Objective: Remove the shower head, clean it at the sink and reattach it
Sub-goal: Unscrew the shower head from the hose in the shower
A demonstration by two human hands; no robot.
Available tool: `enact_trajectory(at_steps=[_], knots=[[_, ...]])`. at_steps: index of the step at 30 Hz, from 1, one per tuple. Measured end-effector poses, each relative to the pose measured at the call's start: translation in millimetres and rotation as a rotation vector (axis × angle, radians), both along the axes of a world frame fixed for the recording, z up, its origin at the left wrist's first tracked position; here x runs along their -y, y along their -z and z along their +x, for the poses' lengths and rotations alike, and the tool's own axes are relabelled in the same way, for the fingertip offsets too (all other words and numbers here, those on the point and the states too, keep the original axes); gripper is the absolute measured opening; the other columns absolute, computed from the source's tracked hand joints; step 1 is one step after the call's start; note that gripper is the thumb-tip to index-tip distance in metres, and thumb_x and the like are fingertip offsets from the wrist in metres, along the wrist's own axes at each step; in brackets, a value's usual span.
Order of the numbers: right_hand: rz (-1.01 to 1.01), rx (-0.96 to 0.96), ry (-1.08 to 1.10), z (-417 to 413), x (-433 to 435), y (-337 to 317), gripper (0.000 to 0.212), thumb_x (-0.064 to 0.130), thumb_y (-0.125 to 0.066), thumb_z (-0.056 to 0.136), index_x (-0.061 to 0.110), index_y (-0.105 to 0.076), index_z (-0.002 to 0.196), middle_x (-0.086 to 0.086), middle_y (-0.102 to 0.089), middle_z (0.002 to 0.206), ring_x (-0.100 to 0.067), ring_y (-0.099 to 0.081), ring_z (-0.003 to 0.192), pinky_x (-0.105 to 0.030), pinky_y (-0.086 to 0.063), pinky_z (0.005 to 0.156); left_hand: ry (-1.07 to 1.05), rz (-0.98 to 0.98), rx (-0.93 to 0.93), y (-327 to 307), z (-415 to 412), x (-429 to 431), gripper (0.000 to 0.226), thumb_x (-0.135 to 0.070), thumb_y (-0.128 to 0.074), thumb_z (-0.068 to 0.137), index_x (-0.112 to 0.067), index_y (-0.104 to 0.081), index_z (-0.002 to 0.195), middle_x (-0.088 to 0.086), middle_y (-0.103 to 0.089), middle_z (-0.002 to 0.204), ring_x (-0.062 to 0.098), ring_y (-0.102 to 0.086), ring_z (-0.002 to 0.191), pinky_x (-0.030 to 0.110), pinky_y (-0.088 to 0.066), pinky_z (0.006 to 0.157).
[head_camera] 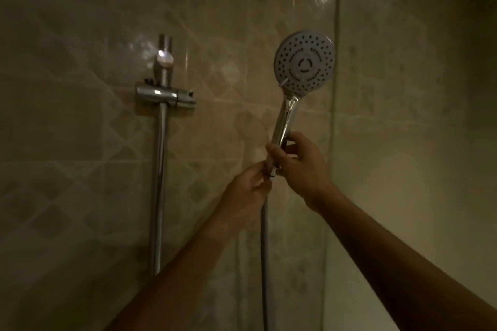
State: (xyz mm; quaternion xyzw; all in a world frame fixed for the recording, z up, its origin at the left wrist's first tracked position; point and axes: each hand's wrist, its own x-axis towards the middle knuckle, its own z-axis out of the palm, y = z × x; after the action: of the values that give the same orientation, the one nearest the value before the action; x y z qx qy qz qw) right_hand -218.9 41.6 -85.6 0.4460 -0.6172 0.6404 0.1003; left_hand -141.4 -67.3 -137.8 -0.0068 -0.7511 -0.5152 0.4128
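Upright, shower head (304, 62) handle inside curled right hand (301, 166) fingers (293, 141); left hand (247, 183) seemingly pinches hose nut (271, 170) below.

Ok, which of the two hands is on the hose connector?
The left hand, pinching the hose connector below; the right hand grips the shower head handle.

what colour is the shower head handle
Shiny chrome silver, reflecting the dim room; the handle shows best in the head view, the only one.

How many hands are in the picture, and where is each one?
2. The right hand grips the lower handle of the shower head. The left hand pinches the hose connector just below it. No other hand shows.
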Motion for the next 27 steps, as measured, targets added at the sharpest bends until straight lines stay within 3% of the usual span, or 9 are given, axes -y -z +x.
enact_trajectory(at_steps=[4,7,12,14,16,19,22,24,27], knots=[[0.079,0.003,0.013,18.4,-30.4,62.1,0.024,0.042,-0.077,0.089,0.031,-0.066,0.106,-0.003,-0.076,0.082,-0.013,-0.076,0.071,-0.036,-0.064,0.067,0.023,0.049,0.041,76.8,5.4,-24.9,0.02,-0.015,-0.054,0.107,-0.023,-0.069,0.117,0.012,-0.073,0.117,0.027,-0.072,0.104,0.032,-0.061,0.086],[0.131,0.011,0.0,32.7,-51.7,113.8,0.025,0.044,-0.078,0.088,0.029,-0.065,0.104,-0.003,-0.074,0.076,-0.014,-0.073,0.062,-0.034,-0.061,0.057,-0.026,0.058,0.102,134.2,18.8,-52.1,0.02,-0.021,-0.05,0.11,-0.03,-0.067,0.115,-0.008,-0.076,0.1,0.01,-0.073,0.084,0.025,-0.06,0.072],[0.267,0.078,0.019,46.3,-75.3,188.2,0.029,0.046,-0.073,0.091,0.02,-0.068,0.104,0.0,-0.075,0.089,-0.017,-0.074,0.086,-0.047,-0.061,0.082,-0.086,0.105,0.235,222.9,48.2,-99.6,0.038,-0.027,-0.044,0.111,-0.049,-0.056,0.083,-0.017,-0.062,0.066,-0.004,-0.053,0.054,0.012,-0.043,0.052],[0.261,0.148,-0.038,48.7,-82.8,211.7,0.029,0.039,-0.067,0.098,0.011,-0.067,0.102,-0.011,-0.074,0.093,-0.026,-0.074,0.089,-0.054,-0.059,0.085,-0.122,0.107,0.29,253.3,54.6,-117.8,0.038,-0.033,-0.044,0.11,-0.052,-0.052,0.079,-0.02,-0.06,0.062,-0.003,-0.05,0.05,0.011,-0.039,0.048],[0.198,0.312,-0.139,50.8,-89.2,235.4,0.023,0.033,-0.058,0.104,0.012,-0.065,0.097,-0.008,-0.074,0.089,-0.023,-0.076,0.088,-0.048,-0.062,0.088,-0.205,0.059,0.349,282.6,57.9,-135.2,0.032,-0.036,-0.044,0.11,-0.054,-0.046,0.084,-0.028,-0.06,0.066,-0.005,-0.053,0.052,0.01,-0.039,0.048],[0.143,0.561,-0.221,52.1,-97.6,277.2,0.026,0.033,-0.05,0.108,0.016,-0.055,0.09,0.0,-0.058,0.07,-0.017,-0.062,0.067,-0.034,-0.058,0.072,-0.261,0.107,0.482,330.5,57.8,-161.4,0.023,-0.039,-0.043,0.109,-0.049,-0.04,0.089,-0.01,-0.059,0.066,-0.004,-0.056,0.051,0.014,-0.037,0.042],[0.164,0.64,-0.15,47.8,-107.6,319.8,0.033,0.037,-0.055,0.105,0.02,-0.05,0.077,0.002,-0.05,0.058,-0.015,-0.051,0.053,-0.04,-0.048,0.061,-0.326,0.13,0.563,371.0,53.2,-189.6,0.019,-0.037,-0.051,0.105,-0.044,-0.041,0.09,-0.012,-0.061,0.071,-0.012,-0.062,0.061,0.009,-0.042,0.047],[0.136,0.72,-0.094,41.0,-116.0,340.8,0.029,0.04,-0.06,0.101,0.018,-0.051,0.085,-0.002,-0.047,0.056,-0.017,-0.047,0.047,-0.036,-0.045,0.052,-0.347,0.203,0.56,387.6,48.9,-211.3,0.015,-0.04,-0.058,0.096,-0.05,-0.049,0.089,-0.023,-0.066,0.073,-0.019,-0.063,0.072,0.003,-0.044,0.054],[0.152,0.858,-0.091,24.7,-132.9,364.7,0.031,0.043,-0.065,0.099,0.019,-0.046,0.106,-0.002,-0.047,0.053,-0.016,-0.044,0.039,-0.027,-0.041,0.042,-0.363,0.309,0.607,403.8,36.7,-240.4,0.008,-0.046,-0.055,0.087,-0.044,-0.061,0.083,-0.022,-0.067,0.067,-0.009,-0.066,0.066,0.008,-0.041,0.053]])
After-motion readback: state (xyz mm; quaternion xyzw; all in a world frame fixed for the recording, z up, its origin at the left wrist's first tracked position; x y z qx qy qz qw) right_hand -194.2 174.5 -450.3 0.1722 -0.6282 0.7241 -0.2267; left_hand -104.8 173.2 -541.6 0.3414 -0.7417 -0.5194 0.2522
